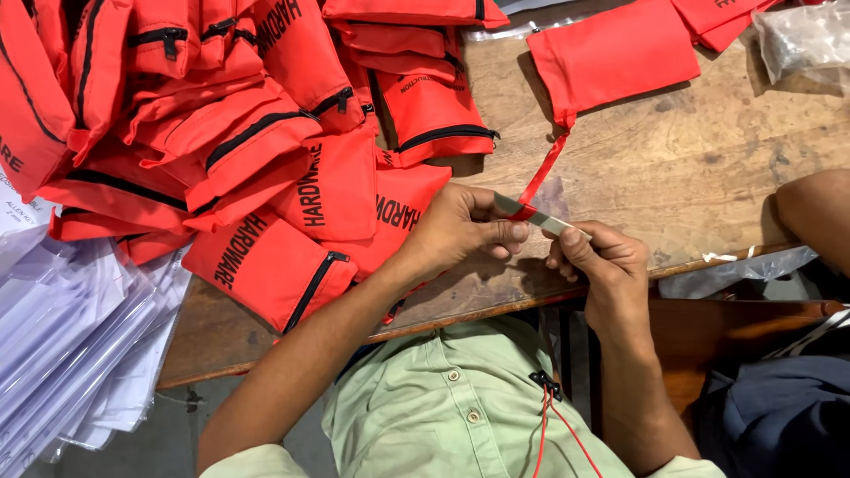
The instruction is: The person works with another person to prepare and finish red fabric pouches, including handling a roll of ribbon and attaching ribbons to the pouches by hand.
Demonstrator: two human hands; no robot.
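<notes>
zippered orange pouches (266, 159) | clear plastic sleeves (71, 345) | wooden table (699, 168)

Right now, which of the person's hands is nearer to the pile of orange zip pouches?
Left. The left hand is right at the edge of the pile of orange zip pouches, next to the nearest pouch. The right hand is farther out, over the bare wooden table.

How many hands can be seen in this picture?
2. The left hand pinches one end of the flat strip; the right hand holds its other end. Another person's forearm lies at the right, and its hand is hidden.
</notes>
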